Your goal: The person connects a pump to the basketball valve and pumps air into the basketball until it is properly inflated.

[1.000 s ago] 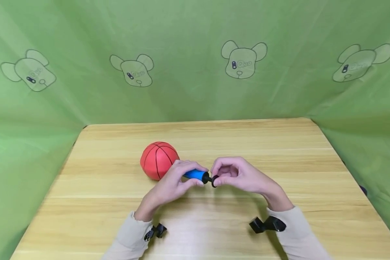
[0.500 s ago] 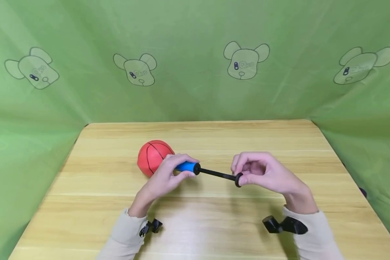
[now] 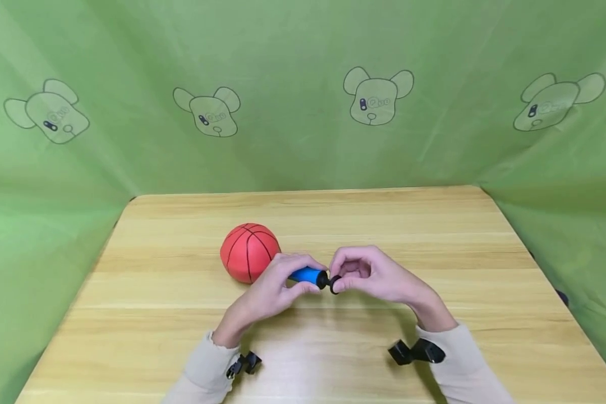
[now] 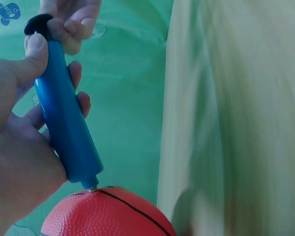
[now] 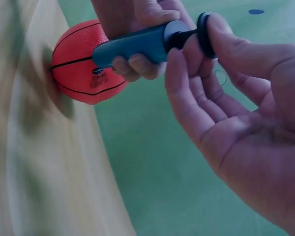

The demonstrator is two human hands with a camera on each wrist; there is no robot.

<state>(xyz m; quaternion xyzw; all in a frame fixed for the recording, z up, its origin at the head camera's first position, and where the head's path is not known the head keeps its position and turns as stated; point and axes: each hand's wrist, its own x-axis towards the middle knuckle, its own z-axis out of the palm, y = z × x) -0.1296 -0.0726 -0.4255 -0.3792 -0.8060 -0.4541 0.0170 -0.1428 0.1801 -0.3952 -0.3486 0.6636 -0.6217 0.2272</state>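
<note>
Back in again — only a short stub of black rod (image 5: 183, 36) left between the black handle (image 3: 335, 284) and the blue pump (image 3: 307, 276), against a long bare length half a second ago. Drawn out then, pushed nearly home now: by the look of it, one full stroke, with air probably driven toward the red ball (image 3: 249, 253). Back leftward as well, the right hand (image 3: 379, 275), pinching the handle between thumb and fingertips, just beside the left hand (image 3: 275, 283). Wrapped around the pump, that left hand, gripping it near the handle end.

On to the other end, in the left wrist view: blue nozzle (image 4: 90, 182) right up at the ball, small metal tip (image 4: 92, 190) meeting the red skin; depth inside not visible. Pump held over the counter (image 3: 409, 216), about midway between left and right edges; ball resting to its left, nearer the left edge, well in from the far edge.

Around all this, a green curtain (image 3: 293, 151) printed with cartoon animal faces, beyond the far edge and down both sides. Black wrist cameras (image 3: 246, 363) on pale sleeves (image 3: 202, 365), toward the near edge. In the way: mainly the left hand, hiding the nozzle from the head view, fingertips close to the handle's path — a possible pinch spot.
</note>
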